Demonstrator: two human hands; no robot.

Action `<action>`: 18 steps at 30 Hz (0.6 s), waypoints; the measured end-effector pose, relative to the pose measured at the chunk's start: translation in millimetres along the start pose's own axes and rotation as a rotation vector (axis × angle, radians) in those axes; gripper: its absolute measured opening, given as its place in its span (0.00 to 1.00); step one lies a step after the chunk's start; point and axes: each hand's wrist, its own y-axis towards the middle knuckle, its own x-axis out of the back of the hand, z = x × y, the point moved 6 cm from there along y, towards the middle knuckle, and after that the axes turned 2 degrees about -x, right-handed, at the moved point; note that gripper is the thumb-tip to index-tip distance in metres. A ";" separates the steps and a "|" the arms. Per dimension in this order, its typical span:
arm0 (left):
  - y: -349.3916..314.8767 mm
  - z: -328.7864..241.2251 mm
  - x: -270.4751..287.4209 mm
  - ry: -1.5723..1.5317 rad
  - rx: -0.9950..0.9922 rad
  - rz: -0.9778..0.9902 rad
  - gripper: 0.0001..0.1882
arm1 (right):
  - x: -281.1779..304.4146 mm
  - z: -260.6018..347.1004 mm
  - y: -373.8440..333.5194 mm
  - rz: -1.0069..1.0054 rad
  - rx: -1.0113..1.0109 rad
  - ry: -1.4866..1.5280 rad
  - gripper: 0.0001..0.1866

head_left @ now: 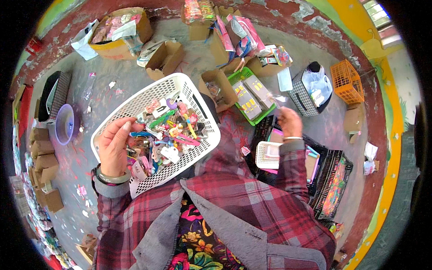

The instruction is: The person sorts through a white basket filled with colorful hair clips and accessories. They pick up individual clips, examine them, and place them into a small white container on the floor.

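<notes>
A white perforated plastic basket (208, 130) leans across my lap, heaped with small colourful hair clips and trinkets (168, 128). At its left side is my left hand (114, 146), thumb and fingertips pinched together above the heap; what they hold, if anything, is too small to name. Off to the right, my right hand (290, 122) is closed beside a small clear, shiny plastic piece (280, 99), which looks held at the fingertips. Just beyond it stands a green basket (255, 120) with grey cards (248, 101) bearing yellow pieces.
Black crates (330, 180) stand below my right forearm, with a small white basket (258, 155) on them. Cardboard boxes (164, 60) stand ahead, an orange crate (347, 81) and checked bin (302, 96) at right. A purple basin (66, 124) and more boxes (45, 162) line the left.
</notes>
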 end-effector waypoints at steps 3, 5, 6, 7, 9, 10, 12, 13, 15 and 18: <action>0.7 0.8 -0.6 0.001 0.008 0.026 0.10 | -22.0 -73.6 20.7 0.037 -0.158 0.020 0.10; 1.3 4.3 1.1 0.000 0.019 0.036 0.09 | -49.3 -96.5 29.1 0.039 -0.214 -0.046 0.10; 1.1 5.0 1.8 0.007 0.024 0.032 0.09 | -63.9 -101.8 32.2 0.033 -0.233 -0.120 0.10; 0.9 5.2 2.5 0.012 0.028 0.027 0.09 | -75.5 -109.4 41.0 0.035 -0.238 -0.114 0.09; 1.9 4.2 -2.5 0.020 0.033 -0.018 0.10 | -93.0 -122.6 60.7 0.033 -0.247 -0.107 0.09; 0.5 3.4 -2.0 0.029 0.037 -0.051 0.10 | -106.2 -125.5 63.7 0.037 -0.294 -0.116 0.09; 0.9 2.6 -1.6 0.030 0.028 -0.043 0.10 | -122.3 -122.7 65.4 0.027 -0.380 -0.134 0.09; 1.0 3.1 -1.7 0.028 0.025 -0.038 0.10 | -126.0 -123.8 68.1 0.057 -0.400 -0.165 0.09; 1.0 4.3 -0.2 0.028 0.018 -0.058 0.10 | -121.5 -123.9 67.9 0.113 -0.417 -0.226 0.09; 1.6 5.6 0.1 0.035 0.011 -0.054 0.10 | -88.2 -128.2 64.2 0.170 -0.451 -0.134 0.09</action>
